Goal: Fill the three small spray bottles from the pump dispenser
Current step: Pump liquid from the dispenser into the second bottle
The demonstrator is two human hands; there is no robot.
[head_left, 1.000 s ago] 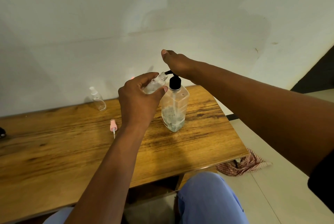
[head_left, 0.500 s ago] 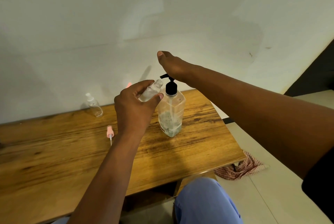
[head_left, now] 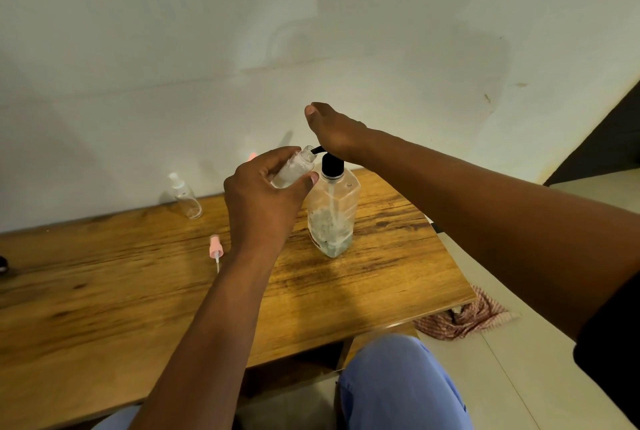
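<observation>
1. Spray bottle [head_left: 293,169], small, clear and uncapped, lies tilted in the left hand [head_left: 266,201], whose fingers and thumb curl round it, its open mouth just at the black spout of the pump dispenser [head_left: 331,207].
2. The right hand [head_left: 337,133] rests palm-down on the pump head with fingers straight, holding nothing.
3. To do this step well, I judge the mouth should sit right under the spout tip before each press, and presses should be slow and full so nothing dribbles onto the table [head_left: 104,291].
4. The dispenser stands mid-table, far side, roughly a third full.
5. Count: one dispenser; two small bottles in clear view, the held one and a capped bottle [head_left: 185,197] far left by the wall; one loose pink sprayer top [head_left: 215,249] left of the wrist. A pink bit behind the left hand may belong to the third bottle; I cannot tell.
</observation>
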